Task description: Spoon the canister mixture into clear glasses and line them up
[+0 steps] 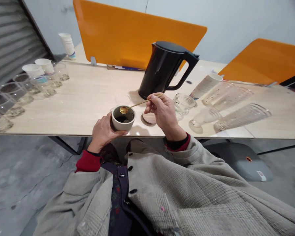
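Observation:
My left hand (103, 131) is wrapped round a small pale cup (124, 126) at the table's front edge. Dark stuff lies in the bottom of the cup; I cannot tell what it is. Between the fingers of my right hand (163, 111) is the handle of a thin gold spoon (124, 109), its bowl held over the cup's mouth. Below my right hand lies a round wooden lid or coaster (149, 118), partly hidden by the fingers. A black electric kettle (159, 68) stands just behind that hand.
Several clear cups (22, 85) and paper cups (44, 65) line the table's left end, with a paper cup stack (68, 46) behind. Right of my hand are a glass mug (183, 105), another paper cup stack (206, 86) and lying clear cup stacks (243, 118). Orange dividers (127, 32) rise behind.

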The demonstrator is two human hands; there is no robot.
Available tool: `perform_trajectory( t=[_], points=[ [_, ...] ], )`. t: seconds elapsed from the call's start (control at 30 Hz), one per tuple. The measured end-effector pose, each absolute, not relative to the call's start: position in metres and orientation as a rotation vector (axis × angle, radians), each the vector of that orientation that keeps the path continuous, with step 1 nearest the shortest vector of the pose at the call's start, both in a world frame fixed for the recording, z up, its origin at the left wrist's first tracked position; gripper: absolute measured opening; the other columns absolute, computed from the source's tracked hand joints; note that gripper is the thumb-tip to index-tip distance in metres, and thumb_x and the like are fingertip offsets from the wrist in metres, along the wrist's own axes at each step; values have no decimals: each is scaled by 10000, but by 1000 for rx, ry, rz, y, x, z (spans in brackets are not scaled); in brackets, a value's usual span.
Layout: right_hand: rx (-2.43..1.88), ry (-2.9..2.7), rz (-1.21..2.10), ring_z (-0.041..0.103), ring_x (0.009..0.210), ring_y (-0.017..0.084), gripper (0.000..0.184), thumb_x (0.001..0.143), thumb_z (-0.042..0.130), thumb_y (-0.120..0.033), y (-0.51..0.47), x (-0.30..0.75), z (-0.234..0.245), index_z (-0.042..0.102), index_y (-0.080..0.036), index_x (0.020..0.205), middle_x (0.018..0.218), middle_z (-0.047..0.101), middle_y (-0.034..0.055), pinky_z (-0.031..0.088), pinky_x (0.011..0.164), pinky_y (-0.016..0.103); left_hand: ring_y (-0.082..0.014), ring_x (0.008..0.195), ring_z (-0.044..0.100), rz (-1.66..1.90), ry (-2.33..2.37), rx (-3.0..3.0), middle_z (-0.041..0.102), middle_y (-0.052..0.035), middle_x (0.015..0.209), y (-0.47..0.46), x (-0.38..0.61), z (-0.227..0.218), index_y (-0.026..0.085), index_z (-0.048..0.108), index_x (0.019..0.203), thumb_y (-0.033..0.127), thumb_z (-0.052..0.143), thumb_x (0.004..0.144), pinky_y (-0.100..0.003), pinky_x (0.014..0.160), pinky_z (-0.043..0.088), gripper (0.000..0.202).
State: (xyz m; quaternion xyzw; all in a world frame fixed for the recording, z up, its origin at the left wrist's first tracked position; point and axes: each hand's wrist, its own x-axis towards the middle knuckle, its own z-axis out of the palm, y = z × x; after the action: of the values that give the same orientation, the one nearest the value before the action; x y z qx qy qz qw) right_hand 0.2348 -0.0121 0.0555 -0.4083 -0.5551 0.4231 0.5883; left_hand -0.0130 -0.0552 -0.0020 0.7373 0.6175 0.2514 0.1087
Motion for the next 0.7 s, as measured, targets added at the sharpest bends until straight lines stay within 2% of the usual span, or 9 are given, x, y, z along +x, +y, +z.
perform_trajectory(
  t=[0.13,0.27,0.33,0.47,0.7],
  points=[
    [-887,-1357,812,686,643,103,406,1028,639,-665,-7,239,61,626,-259,1011,815,662,-29,610,616,234,-394,1318,712,765,1803,2181,722,-155,1467,-56,-13,-2,241,513,1568,634,924,730,-469,1102,568,1013],
    [-845,-1378,541,715,737,120,411,1092,503,-667,-3,231,66,649,-284,1114,888,662,-6,621,700,253,-399,1296,721,769,1787,2185,729,-155,1451,-57,-14,-1,226,522,1553,655,918,726,-479,1087,575,1013],
    [-840,-1432,456,715,771,127,425,1097,489,-664,0,222,63,664,-278,1126,926,674,10,616,725,263,-400,1289,723,773,1784,2187,732,-158,1443,-56,-14,-2,217,523,1551,670,914,726,-482,1086,575,1019],
    [-854,-1690,490,666,710,115,445,1053,576,-676,11,208,52,675,-244,1006,895,684,11,569,662,254,-399,1303,717,781,1798,2187,725,-162,1457,-56,-14,-3,219,519,1556,682,912,727,-474,1094,570,1027],
    [-866,-1571,585,654,711,117,477,1030,574,-728,18,212,44,664,-260,1041,839,637,-12,539,625,239,-397,1288,723,791,1785,2170,735,-168,1439,-55,-14,-3,206,527,1537,701,910,715,-474,1077,574,1034]
  ],
)
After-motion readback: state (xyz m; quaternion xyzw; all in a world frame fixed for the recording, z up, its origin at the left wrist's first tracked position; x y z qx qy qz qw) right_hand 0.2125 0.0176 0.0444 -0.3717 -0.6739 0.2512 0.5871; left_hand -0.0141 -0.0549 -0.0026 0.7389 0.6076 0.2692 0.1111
